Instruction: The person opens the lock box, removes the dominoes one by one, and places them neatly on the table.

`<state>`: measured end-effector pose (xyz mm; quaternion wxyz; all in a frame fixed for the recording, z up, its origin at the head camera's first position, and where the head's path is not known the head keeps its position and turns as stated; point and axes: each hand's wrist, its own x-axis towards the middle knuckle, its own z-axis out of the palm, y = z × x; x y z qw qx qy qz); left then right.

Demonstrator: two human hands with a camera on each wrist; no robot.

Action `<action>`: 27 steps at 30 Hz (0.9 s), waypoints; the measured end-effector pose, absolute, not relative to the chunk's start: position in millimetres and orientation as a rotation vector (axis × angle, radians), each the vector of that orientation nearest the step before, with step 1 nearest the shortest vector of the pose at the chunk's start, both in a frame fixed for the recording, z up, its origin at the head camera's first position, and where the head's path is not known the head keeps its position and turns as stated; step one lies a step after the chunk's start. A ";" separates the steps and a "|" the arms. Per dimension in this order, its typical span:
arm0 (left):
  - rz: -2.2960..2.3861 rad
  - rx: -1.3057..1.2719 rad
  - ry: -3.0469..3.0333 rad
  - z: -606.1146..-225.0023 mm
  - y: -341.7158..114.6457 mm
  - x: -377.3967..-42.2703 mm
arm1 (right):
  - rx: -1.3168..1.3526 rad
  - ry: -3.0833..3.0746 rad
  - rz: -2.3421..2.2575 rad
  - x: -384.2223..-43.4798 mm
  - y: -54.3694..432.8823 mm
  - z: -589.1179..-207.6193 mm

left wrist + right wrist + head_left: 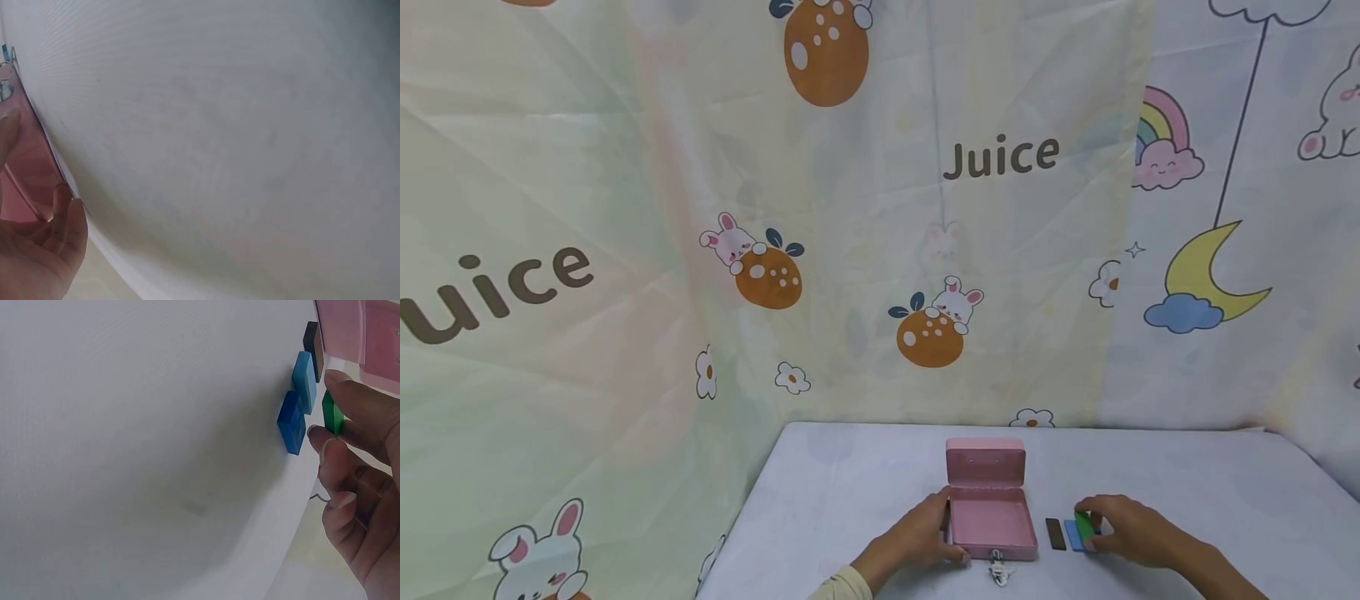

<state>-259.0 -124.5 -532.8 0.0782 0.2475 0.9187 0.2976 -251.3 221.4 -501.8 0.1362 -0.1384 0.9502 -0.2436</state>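
Observation:
A pink metal box (992, 518) sits on the white table with its lid (986, 463) raised. Along the box's left side, my left hand (921, 529) holds it, thumb near the front corner and fingers farther back. Just right of the box, my right hand (1131, 531) pinches a green rectangular block (334, 414) between thumb and fingers, above the table. Below and beside it lie a dark brown block (1056, 534), a light blue block (305, 382) and a darker blue block (291, 423), which the hand and green block mostly hide in the head view.
A silver clasp with what looks like small keys (999, 572) hangs at the box's front. The white-covered table (850, 467) extends around everything. Printed cloth curtains (865, 250) with rabbits and oranges stand behind and to the left.

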 end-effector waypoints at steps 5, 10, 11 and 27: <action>0.884 0.730 2.758 -531.6 -124.4 -257.8 | -0.390 2.749 -0.712 -252.2 226.7 -504.3; 0.881 0.727 2.761 -531.1 -124.3 -256.5 | -0.411 2.750 -0.717 -251.0 235.8 -506.4; 0.881 0.722 2.759 -531.0 -124.1 -256.3 | -0.412 2.750 -0.713 -250.7 237.6 -506.7; 0.827 0.680 2.782 -532.6 -124.9 -255.7 | -0.425 2.739 -0.659 -252.2 259.0 -510.0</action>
